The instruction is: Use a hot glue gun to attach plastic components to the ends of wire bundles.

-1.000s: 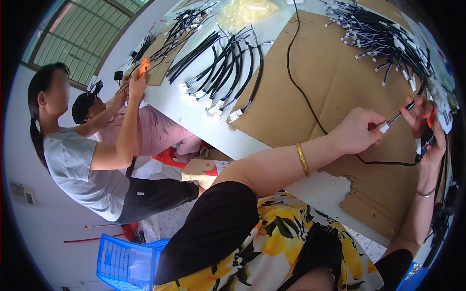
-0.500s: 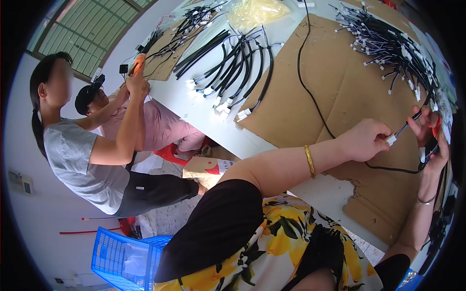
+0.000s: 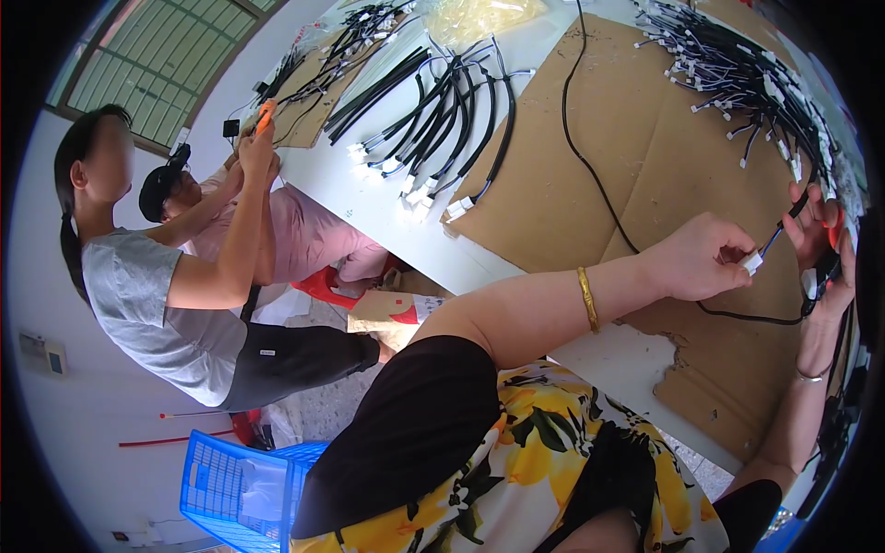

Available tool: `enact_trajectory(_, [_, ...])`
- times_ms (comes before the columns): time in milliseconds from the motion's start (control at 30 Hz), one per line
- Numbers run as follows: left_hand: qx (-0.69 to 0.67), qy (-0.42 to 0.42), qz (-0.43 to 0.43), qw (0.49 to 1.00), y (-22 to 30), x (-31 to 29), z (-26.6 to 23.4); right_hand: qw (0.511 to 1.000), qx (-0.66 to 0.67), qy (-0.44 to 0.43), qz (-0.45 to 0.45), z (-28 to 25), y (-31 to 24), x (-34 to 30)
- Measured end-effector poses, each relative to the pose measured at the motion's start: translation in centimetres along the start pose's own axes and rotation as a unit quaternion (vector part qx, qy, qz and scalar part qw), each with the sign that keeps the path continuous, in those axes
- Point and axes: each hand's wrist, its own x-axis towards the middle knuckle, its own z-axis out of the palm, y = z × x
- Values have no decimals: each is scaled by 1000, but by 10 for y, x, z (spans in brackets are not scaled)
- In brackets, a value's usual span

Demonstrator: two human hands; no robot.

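My left hand (image 3: 702, 258) pinches a white plug connector (image 3: 753, 264) on the end of a thin cable. From there the wires run up to a black-sleeved wire harness (image 3: 797, 201) beside my right hand (image 3: 816, 230). That hand is curled around a red and black corded tool (image 3: 835, 232), partly hidden by the fingers, so its exact kind is unclear. Some fingers of the same hand lie against the black sleeve. The tool's black cord (image 3: 751, 319) passes below my left hand. Brown cardboard (image 3: 590, 157) lies under both hands.
A big bundle of harnesses (image 3: 737, 83) fills the far right. More harnesses (image 3: 461, 120) lie on the white table (image 3: 318, 180). At left, a person in grey (image 3: 138, 295) holds an orange tool (image 3: 265, 117) beside another in pink (image 3: 295, 230). A blue basket (image 3: 207, 488) stands lower left.
My left hand has shifted slightly right with the connector, nearer the right hand. The right hand has moved only a little, still around the tool. The view has tilted slightly.
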Motion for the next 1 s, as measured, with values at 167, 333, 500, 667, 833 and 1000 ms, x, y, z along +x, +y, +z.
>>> enact_trajectory(167, [56, -44, 23, 997, 1, -1, -2, 1000, -10, -23, 15, -4, 4, 2])
enact_trajectory(333, [-127, -42, -53, 990, 3, 3, -3, 999, -29, -16, -9, -1, -4, -4])
enact_trajectory(500, [-86, 28, -63, 994, 7, 7, -11, 996, -86, 9, -35, 28, 1, -1])
enact_trajectory(667, [-101, 149, -79, 980, 8, 8, -20, 1000, 8, 1, -20, 9, 10, 6])
enact_trajectory(833, [-142, 175, -24, 974, -2, 11, -33, 999, -32, 16, 19, 5, 8, -1])
enact_trajectory(1000, [-127, 167, -19, 978, -2, 12, -30, 995, -78, 19, 61, 12, 8, -7])
